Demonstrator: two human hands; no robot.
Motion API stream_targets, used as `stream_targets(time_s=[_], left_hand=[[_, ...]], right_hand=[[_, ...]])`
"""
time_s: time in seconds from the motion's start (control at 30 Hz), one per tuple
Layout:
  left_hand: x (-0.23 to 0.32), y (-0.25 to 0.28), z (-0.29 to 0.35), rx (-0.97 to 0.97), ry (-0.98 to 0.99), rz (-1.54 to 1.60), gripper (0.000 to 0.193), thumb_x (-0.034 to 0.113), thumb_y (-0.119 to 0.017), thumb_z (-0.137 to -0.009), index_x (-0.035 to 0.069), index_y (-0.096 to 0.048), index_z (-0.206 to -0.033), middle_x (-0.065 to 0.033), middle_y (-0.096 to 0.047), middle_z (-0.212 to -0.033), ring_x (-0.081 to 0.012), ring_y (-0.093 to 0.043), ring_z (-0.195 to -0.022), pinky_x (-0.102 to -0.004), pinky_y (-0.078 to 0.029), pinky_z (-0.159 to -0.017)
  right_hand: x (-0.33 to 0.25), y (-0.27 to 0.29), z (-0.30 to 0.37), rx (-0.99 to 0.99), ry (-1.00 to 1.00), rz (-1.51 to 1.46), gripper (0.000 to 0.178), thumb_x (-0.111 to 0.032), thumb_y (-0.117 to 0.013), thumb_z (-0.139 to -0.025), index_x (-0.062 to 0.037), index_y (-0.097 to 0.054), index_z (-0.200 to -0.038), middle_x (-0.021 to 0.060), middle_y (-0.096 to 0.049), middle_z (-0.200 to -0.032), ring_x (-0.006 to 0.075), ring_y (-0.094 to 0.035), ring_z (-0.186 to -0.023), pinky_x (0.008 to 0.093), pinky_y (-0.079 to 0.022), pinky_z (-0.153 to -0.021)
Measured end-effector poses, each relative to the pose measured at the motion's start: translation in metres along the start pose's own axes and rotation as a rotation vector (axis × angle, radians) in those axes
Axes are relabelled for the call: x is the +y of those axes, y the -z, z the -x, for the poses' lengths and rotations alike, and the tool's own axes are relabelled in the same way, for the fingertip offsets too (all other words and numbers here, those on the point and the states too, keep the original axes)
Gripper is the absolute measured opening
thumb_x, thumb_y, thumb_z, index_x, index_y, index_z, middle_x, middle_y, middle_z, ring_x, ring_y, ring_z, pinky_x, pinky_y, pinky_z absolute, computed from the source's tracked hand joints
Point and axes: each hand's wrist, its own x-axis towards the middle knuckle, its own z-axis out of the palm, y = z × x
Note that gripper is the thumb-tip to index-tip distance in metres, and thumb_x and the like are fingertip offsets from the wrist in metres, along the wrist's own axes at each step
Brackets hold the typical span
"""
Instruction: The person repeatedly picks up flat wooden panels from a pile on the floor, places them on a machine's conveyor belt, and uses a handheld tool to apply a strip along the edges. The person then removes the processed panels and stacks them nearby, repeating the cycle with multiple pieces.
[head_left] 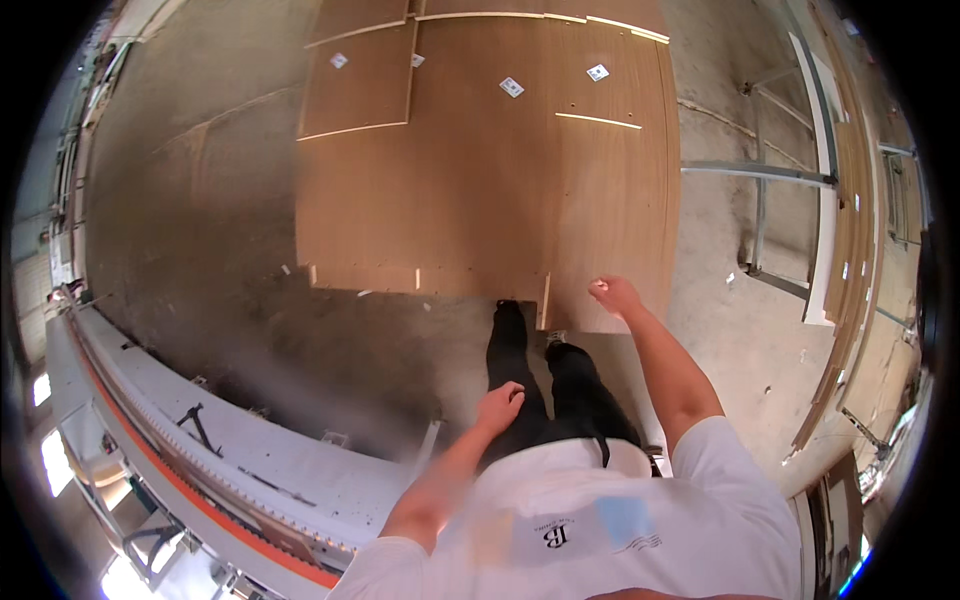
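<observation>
Panels of brown wood-look board (430, 210) are laid flat in the middle and far part of the scene, some of them lying over others; how many layers are in the pile cannot be told. White labels (512, 87) are seen on the far part, and pale strips are shown along several edges. On the right, the pile is extended a little nearer to the person than on the left.

The right hand (616, 297) is held over this near right part, with the fingers curled into a loose fist. Nothing is seen in it, and whether the board is touched cannot be told. The left hand (500, 407) is held well apart from the panels, before the black trousers (512, 345); its fingers are partly curled, no object is seen in it, but its palm is hidden.

The step in hand is judged to be a positioning at the near edge, since no panel is gripped or lifted. For a panel to be handled, both hands would probably need to be opened and placed well apart along that edge. Care would be required, so that upper panels are not slid off.
</observation>
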Motion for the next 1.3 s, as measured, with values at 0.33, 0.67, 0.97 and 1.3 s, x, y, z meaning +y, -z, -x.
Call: stream_targets(time_s=[0.33,0.67,0.97,1.3], left_hand=[[0.020,0.077,-0.085,0.014,0.105,0.083,0.017,0.027,-0.063,-0.093,0.014,-0.070,-0.102,-0.0074,-0.072,-0.086,-0.0279,-0.070,-0.079,-0.0399,-0.054,-0.070],[0.005,0.113,-0.105,0.036,0.172,0.218,0.014,0.022,-0.065,-0.093,0.011,-0.069,-0.101,-0.0101,-0.072,-0.086,-0.0277,-0.071,-0.074,-0.0383,-0.056,-0.070],[0.008,0.120,-0.110,0.040,0.159,0.177,0.014,0.024,-0.065,-0.093,0.012,-0.069,-0.100,-0.0095,-0.072,-0.085,-0.0289,-0.070,-0.075,-0.0385,-0.056,-0.070],[0.013,0.104,-0.123,-0.004,0.205,0.248,0.028,0.029,-0.064,-0.095,0.008,-0.067,-0.112,-0.0127,-0.073,-0.093,-0.0278,-0.071,-0.088,-0.0372,-0.055,-0.078]], right_hand=[[-0.122,0.099,-0.303,0.187,-0.178,0.568,0.047,-0.047,-0.059,-0.091,-0.0170,-0.063,-0.128,0.0125,-0.069,-0.124,0.0334,-0.065,-0.115,0.0512,-0.053,-0.094],[-0.187,0.143,-0.391,0.253,-0.142,0.788,0.043,-0.045,-0.070,-0.088,-0.0216,-0.055,-0.122,0.0049,-0.073,-0.105,0.0295,-0.070,-0.101,0.0481,-0.054,-0.079],[-0.146,0.132,-0.353,0.182,0.063,0.902,0.039,-0.042,-0.078,-0.080,-0.0141,-0.060,-0.101,0.0110,-0.071,-0.096,0.0356,-0.069,-0.093,0.0500,-0.053,-0.076],[-0.034,0.052,-0.156,-0.049,0.232,0.640,0.040,-0.041,-0.082,-0.065,-0.0158,-0.060,-0.088,0.0100,-0.069,-0.081,0.0351,-0.068,-0.078,0.0484,-0.051,-0.066]])
